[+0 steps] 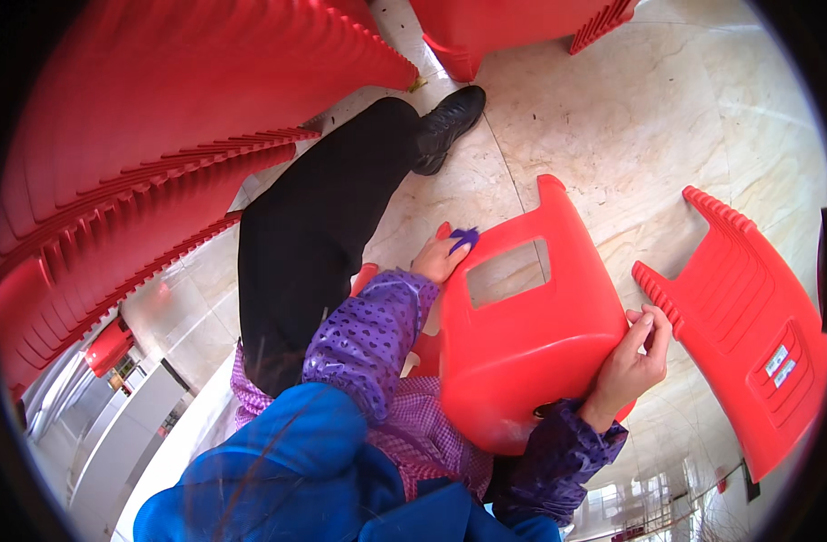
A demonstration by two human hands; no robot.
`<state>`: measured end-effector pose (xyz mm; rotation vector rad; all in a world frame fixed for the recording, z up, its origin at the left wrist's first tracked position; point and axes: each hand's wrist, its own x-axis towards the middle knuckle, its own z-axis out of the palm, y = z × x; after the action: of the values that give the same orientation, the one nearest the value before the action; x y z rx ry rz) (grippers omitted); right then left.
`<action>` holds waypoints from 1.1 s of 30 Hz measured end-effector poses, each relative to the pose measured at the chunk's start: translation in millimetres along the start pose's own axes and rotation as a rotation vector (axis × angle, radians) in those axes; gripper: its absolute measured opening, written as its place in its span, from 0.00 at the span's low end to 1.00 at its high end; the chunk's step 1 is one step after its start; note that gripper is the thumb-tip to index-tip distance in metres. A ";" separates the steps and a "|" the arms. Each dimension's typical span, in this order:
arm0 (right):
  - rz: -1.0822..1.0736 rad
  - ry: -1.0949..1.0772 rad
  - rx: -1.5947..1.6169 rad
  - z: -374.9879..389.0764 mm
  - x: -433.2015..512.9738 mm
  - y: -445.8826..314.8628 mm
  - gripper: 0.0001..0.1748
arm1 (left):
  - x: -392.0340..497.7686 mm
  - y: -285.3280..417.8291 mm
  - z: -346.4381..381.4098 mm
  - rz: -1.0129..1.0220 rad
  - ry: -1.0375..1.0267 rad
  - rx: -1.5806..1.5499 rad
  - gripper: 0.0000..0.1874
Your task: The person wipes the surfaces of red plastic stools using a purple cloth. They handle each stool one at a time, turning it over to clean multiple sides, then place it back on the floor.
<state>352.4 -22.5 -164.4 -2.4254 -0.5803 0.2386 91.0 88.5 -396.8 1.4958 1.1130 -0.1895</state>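
A red plastic stool [522, 339] lies tilted across my lap, with a rectangular opening in the side facing up. My left hand [444, 259] is at its far left edge, holding a small purple cloth [464, 238] against the plastic. On the right side of the stool, my right hand [634, 362] rests with its fingers loosely bent and nothing seen between them. Its palm side is partly hidden. Both forearms wear purple patterned sleeve covers.
Nested red stools [745, 305] lie on the floor at the right, with small labels on one. Large stacks of red stools [183, 88] fill the upper left. Another red stack [522, 27] stands at the top. My black shoe [451, 129] is on the tiled floor [623, 122].
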 end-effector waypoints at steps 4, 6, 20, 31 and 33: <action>0.018 0.001 -0.025 -19.0 -3.8 29.3 0.10 | -5.2 17.8 29.3 0.096 0.058 -0.013 0.22; 0.036 0.027 -0.051 -30.5 -3.9 46.3 0.13 | 11.9 53.4 44.3 0.249 0.002 -0.027 0.23; 0.056 0.093 -0.197 -53.5 12.1 83.9 0.14 | 15.7 84.5 72.8 0.279 -0.015 -0.075 0.14; 0.041 0.124 -0.247 -50.9 13.7 83.9 0.13 | 42.0 139.9 77.1 0.410 -0.133 0.359 0.17; 0.059 0.121 -0.222 -50.4 14.1 82.9 0.13 | 30.1 123.6 55.1 0.221 -0.211 0.481 0.17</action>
<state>409.0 -101.7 -176.1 -2.6520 -0.5039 0.0534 220.4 77.5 -348.2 1.9601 0.7537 -0.4741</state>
